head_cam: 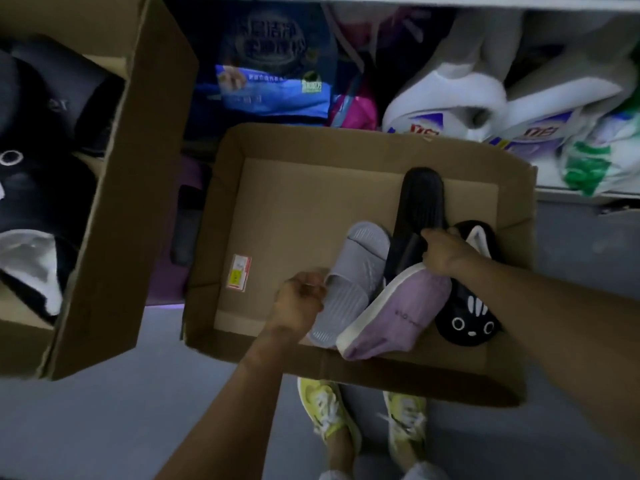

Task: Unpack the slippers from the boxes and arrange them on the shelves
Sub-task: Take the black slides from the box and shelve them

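Left hand (299, 301) pinches the grey slipper (356, 271), right hand (446, 252) grips the black slipper (420, 202), both crowded toward the box's (294, 209) near right corner; its left half lies bare.

L box (138, 202) partly off-frame.

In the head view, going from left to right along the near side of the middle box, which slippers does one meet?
Grey slipper → purple slipper → black cat-face slipper. The black slide overlaps them, so it is left out.
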### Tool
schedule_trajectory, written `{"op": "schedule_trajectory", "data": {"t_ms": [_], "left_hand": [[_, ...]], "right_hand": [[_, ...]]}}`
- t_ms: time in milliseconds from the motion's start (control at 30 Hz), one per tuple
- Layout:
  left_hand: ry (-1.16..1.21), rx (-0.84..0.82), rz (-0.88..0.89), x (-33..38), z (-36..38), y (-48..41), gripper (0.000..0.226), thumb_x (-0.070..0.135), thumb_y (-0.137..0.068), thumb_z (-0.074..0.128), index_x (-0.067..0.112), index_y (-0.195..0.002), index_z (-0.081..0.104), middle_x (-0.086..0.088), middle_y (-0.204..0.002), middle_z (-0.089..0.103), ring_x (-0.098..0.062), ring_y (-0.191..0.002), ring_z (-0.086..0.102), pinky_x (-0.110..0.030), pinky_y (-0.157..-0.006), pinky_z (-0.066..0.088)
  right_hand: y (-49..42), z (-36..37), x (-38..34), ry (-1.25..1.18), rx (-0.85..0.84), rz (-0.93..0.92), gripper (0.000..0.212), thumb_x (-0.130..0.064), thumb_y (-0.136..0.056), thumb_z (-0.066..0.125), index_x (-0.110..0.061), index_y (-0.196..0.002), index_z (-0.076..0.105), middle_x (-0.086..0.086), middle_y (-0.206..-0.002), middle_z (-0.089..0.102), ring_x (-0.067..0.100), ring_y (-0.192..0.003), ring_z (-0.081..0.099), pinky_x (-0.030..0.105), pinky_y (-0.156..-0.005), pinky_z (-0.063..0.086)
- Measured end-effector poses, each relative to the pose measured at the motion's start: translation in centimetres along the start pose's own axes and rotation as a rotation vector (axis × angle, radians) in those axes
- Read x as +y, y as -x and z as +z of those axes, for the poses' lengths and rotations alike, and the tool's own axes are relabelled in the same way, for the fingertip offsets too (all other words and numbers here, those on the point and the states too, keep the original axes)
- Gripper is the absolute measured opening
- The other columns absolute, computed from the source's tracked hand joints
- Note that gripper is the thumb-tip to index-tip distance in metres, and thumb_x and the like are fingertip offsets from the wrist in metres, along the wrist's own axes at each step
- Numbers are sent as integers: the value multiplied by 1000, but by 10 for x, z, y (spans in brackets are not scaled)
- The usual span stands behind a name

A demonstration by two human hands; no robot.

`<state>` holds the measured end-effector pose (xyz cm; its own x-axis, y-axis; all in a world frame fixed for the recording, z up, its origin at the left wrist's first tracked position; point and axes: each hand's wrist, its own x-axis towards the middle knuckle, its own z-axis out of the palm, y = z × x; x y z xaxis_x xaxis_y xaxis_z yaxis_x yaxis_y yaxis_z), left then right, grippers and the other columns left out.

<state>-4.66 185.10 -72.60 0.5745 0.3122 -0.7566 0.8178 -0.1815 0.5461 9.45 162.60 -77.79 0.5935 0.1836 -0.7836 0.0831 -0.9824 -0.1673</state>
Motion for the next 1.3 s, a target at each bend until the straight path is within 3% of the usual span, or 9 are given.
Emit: {"op": "schedule_trajectory", "data": {"t_ms": [67, 267, 467, 600, 733, 900, 1000, 1133, 1300], "left_hand": [[17, -3, 5, -1, 2, 1, 25, -10, -90, 42, 2, -103, 60, -1, -75, 58, -17, -65, 55, -8, -44, 41], [-25, -26, 76, 16, -15, 35, 18, 2, -90, 52, 14, -99, 63, -1, -84, 63, -21, -83, 61, -35, -81, 51], [-31, 64, 218, 64, -59, 92, 22, 10, -91, 51, 30, -85, 56, 13, -71, 59, -15, -75, 60, -26, -74, 50], [-36, 162, 248, 77, -93, 127, 23, 13, -91, 46, 19, -107, 62, -5, -85, 67, -22, -83, 65, -40, -82, 54], [-39, 285, 273, 72, -137, 154, 19, 24, -95, 50, 25, -112, 59, 5, -94, 66, -8, -87, 64, -31, -82, 54], [71, 347, 270, 67, -197, 173, 17, 20, -95, 53, 25, -109, 60, 8, -86, 68, -9, -81, 66, -32, -79, 56], [66, 342, 272, 67, -234, 163, 18, 25, -95, 52, 30, -110, 62, 8, -89, 69, -9, -83, 66, -37, -80, 57], [55, 307, 325, 82, -287, 127, 18, 20, -93, 53, 26, -106, 64, 5, -93, 70, -13, -89, 66, -41, -87, 54], [-8, 264, 406, 125, -348, 66, 15, 12, -91, 54, 15, -101, 65, -1, -85, 69, -18, -80, 66, -38, -78, 56]], "right_hand": [[4, 0, 4, 8, 119, -66, 18, -12, -93, 48, -6, -107, 56, 18, -115, 59, 29, -104, 52, 35, -83, 45], [54, -30, -15, 247, 555, -391, 25, -15, -88, 61, -12, -113, 62, 6, -93, 68, 29, -93, 55, 38, -80, 34], [115, -86, -70, 118, 408, -469, 29, -27, -96, 49, -18, -124, 51, 5, -101, 58, 22, -96, 52, 33, -76, 38], [152, -114, -114, 55, 366, -517, 30, -28, -95, 51, -21, -124, 48, 7, -95, 51, 27, -87, 54, 36, -70, 47], [183, -138, -166, 47, 381, -589, 28, -28, -94, 53, -23, -120, 48, 8, -97, 50, 32, -87, 56, 40, -71, 48], [206, -160, -223, 53, 380, -678, 24, -26, -95, 51, -24, -119, 49, 2, -92, 47, 25, -83, 53, 37, -69, 46], [210, -174, -251, 102, 401, -664, 24, -31, -97, 48, -27, -120, 46, 1, -96, 49, 19, -77, 48, 32, -63, 35], [200, -193, -283, 3, 380, -684, 17, -33, -95, 52, -34, -111, 48, -2, -95, 53, 16, -81, 55, 32, -64, 43], [192, -207, -319, -56, 345, -623, 13, -35, -93, 54, -42, -99, 45, -7, -93, 54, 8, -77, 55, 28, -62, 45]]}}
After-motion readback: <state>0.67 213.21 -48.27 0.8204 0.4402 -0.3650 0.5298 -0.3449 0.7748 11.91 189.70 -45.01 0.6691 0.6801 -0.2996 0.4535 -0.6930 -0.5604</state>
